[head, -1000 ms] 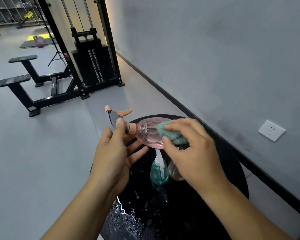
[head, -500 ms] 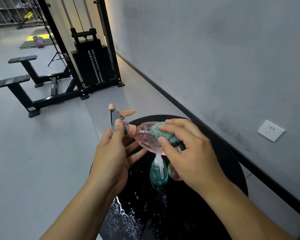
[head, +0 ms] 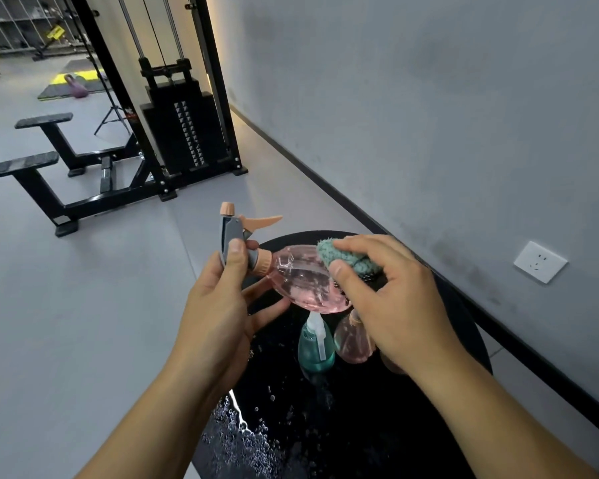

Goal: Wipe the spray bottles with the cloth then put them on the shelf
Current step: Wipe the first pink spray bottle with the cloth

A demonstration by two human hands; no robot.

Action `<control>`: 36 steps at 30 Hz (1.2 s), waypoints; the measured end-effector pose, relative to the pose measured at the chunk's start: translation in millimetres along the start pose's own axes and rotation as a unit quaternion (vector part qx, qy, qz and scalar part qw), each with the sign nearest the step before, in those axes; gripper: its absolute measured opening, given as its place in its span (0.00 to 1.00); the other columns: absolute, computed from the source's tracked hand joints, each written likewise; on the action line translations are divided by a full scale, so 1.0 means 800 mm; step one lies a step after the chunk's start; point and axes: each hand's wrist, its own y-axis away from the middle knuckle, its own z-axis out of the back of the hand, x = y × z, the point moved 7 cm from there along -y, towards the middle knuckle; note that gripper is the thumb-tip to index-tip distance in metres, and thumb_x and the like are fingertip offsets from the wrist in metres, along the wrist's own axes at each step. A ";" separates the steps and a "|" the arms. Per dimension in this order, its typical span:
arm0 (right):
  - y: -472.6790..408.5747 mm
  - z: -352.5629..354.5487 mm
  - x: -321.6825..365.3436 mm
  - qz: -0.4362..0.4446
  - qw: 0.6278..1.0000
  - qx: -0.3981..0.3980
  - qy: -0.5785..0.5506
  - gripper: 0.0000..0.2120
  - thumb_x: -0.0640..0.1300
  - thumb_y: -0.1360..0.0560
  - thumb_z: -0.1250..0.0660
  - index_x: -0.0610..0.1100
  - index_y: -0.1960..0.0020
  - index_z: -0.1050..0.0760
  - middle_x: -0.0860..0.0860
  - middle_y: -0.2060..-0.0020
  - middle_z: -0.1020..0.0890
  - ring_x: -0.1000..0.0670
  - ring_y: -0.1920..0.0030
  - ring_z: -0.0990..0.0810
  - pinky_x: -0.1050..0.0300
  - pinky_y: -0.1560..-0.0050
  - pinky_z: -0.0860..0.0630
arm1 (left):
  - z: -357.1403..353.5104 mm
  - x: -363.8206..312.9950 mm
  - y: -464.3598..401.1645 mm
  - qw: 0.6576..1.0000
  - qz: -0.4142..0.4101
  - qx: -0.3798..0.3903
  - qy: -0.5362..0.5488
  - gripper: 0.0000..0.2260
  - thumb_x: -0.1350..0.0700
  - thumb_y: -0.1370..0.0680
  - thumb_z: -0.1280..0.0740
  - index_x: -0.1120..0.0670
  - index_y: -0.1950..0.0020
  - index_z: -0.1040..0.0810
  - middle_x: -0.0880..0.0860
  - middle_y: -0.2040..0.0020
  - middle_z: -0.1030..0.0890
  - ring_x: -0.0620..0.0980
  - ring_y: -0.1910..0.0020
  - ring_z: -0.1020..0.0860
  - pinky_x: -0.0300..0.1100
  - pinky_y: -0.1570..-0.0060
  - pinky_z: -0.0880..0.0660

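Observation:
My left hand [head: 218, 316] grips the grey and peach spray head of a clear pink spray bottle [head: 301, 278], held on its side above a round black table [head: 464, 326]. My right hand [head: 395, 305] pinches a bunched teal cloth [head: 343, 259] and presses it on the bottle's upper side. Below them on the table stand a teal spray bottle [head: 315, 347] and a second pink bottle [head: 351, 344], partly hidden by my right hand.
Water drops [head: 242, 433] lie on the near part of the wet table. A black cable weight machine [head: 180, 122] and benches [head: 32, 171] stand on the grey floor at the back left. A grey wall with a white socket [head: 540, 261] runs along the right.
My right hand has slid the cloth along the pink bottle's body, from its far end toward the neck and upper side. My left hand keeps its grip on the spray head.

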 end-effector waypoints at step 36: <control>0.010 -0.006 -0.005 -0.016 0.997 -0.024 -0.070 0.10 0.43 0.26 0.21 0.53 0.47 0.14 0.61 0.46 0.17 0.61 0.42 0.19 0.70 0.47 0.23 | 0.014 0.017 0.001 0.989 0.099 -0.088 0.066 0.06 0.51 0.19 0.27 0.52 0.47 0.15 0.54 0.45 0.10 0.55 0.42 0.12 0.53 0.40 0.16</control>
